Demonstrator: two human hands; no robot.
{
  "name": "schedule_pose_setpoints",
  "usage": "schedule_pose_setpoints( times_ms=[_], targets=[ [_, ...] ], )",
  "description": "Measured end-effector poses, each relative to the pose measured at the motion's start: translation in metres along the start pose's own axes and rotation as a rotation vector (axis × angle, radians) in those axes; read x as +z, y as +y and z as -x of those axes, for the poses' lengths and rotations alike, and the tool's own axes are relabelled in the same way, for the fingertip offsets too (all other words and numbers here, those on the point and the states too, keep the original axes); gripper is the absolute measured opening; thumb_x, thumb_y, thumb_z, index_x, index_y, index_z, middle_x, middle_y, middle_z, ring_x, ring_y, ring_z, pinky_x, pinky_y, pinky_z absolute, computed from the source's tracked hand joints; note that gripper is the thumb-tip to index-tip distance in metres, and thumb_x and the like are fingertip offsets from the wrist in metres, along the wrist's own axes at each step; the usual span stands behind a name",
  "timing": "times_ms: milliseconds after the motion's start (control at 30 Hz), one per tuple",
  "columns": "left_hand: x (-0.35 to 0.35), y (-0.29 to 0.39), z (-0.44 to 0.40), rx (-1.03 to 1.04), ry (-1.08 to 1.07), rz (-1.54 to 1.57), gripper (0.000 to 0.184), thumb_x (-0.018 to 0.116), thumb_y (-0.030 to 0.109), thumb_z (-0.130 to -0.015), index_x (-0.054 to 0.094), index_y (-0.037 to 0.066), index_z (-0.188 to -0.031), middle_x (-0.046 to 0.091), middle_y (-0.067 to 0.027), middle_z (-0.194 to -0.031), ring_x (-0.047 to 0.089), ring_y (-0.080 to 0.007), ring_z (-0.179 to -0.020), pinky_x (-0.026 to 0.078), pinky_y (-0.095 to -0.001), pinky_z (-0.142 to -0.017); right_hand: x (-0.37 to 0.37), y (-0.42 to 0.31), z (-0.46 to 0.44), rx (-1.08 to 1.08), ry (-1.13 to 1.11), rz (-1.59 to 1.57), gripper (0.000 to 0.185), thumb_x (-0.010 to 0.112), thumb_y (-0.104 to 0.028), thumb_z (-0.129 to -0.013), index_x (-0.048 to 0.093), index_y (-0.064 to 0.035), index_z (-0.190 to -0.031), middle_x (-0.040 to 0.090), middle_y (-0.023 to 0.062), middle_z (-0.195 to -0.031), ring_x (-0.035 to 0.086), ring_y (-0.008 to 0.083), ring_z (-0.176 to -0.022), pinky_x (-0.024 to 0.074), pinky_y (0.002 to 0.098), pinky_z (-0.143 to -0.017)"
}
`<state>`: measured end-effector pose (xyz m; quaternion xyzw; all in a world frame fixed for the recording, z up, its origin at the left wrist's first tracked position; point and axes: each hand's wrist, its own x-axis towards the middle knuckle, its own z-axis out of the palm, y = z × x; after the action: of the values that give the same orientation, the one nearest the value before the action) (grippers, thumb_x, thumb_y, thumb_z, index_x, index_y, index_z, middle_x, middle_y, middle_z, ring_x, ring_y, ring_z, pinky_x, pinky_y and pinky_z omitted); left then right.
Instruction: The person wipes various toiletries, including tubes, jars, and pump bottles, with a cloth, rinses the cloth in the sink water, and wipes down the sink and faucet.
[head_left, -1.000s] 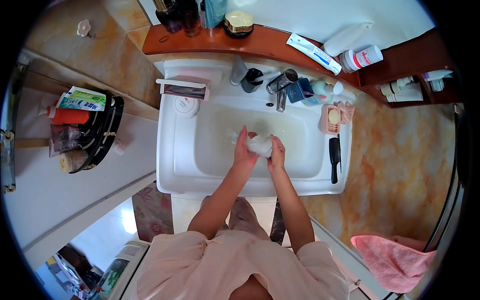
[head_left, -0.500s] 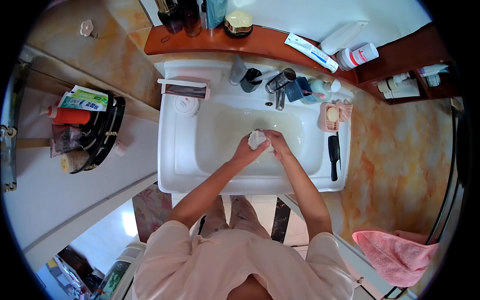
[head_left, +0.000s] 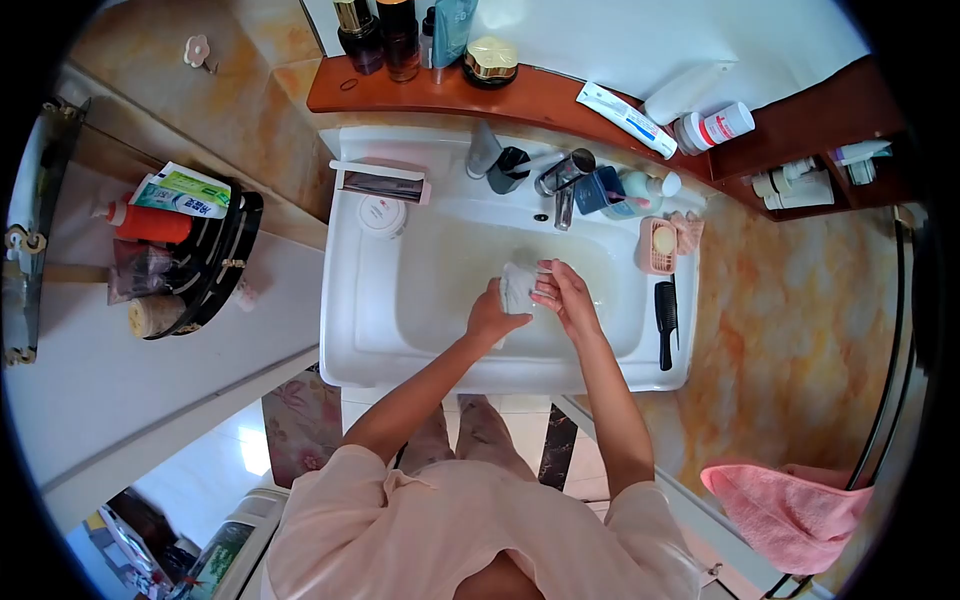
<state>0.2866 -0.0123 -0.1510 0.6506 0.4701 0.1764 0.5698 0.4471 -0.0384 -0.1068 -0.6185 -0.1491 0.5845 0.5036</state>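
A wet-looking white cloth is held over the basin of the white sink. My left hand grips its left side, thumb stretched out below it. Beside the cloth's right edge, my right hand has its fingers apart and slightly curled, the fingertips at or very near the cloth. Cloudy water lies in the basin beneath both hands. The faucet stands behind them at the back rim.
On the right rim sit a pink soap dish and a black comb. A round white container is at the left rim, cups at the back. A wooden shelf with bottles runs above; a pink towel hangs right.
My right hand has moved away from the bunched cloth and its fingers have spread. The cloth has opened out somewhat in my left hand. The view has shifted slightly.
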Motion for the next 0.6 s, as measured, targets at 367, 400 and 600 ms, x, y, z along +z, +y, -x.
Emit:
schedule_pose_setpoints(
  times_ms=[367, 400, 600],
  targets=[
    [0.022, 0.092, 0.06, -0.189, -1.139, 2.269, 0.063, 0.063, 0.037, -0.08, 0.038, -0.001, -0.124, 0.052, -0.0113, -0.082, 0.05, -0.0152, -0.052, 0.042, -0.0218, -0.047, 0.065, -0.033, 0.033, -0.635, -0.869, -0.75, 0.077, 0.046, -0.062, -0.083, 0.03, -0.0092, -0.137, 0.034, 0.0161, -0.139, 0.047, 0.0347, -0.116, 0.0346, 0.0535, -0.097],
    [0.022, 0.097, 0.064, -0.189, -1.161, 2.258, 0.065, 0.063, 0.038, -0.08, 0.038, -0.001, -0.125, 0.052, -0.0112, -0.082, 0.05, -0.0149, -0.05, 0.041, -0.0211, -0.046, 0.058, -0.032, 0.03, -0.613, -0.89, -0.78, 0.071, 0.052, -0.053, -0.083, 0.033, -0.0078, -0.134, 0.045, 0.0153, -0.122, 0.053, 0.0307, -0.099, 0.0407, 0.0475, -0.086],
    [-0.018, 0.094, 0.046, -0.252, -1.056, 1.403, 0.049, 0.068, 0.028, -0.074, 0.049, 0.001, -0.11, 0.053, -0.0076, -0.075, 0.047, -0.0114, -0.047, 0.037, -0.0223, -0.044, 0.03, -0.071, 0.047, -0.187, -0.563, -0.202, 0.042, 0.063, -0.014, -0.08, 0.049, -0.0031, -0.118, 0.048, 0.0018, -0.057, 0.048, 0.0113, -0.052, 0.039, 0.0244, -0.049]
  ],
)
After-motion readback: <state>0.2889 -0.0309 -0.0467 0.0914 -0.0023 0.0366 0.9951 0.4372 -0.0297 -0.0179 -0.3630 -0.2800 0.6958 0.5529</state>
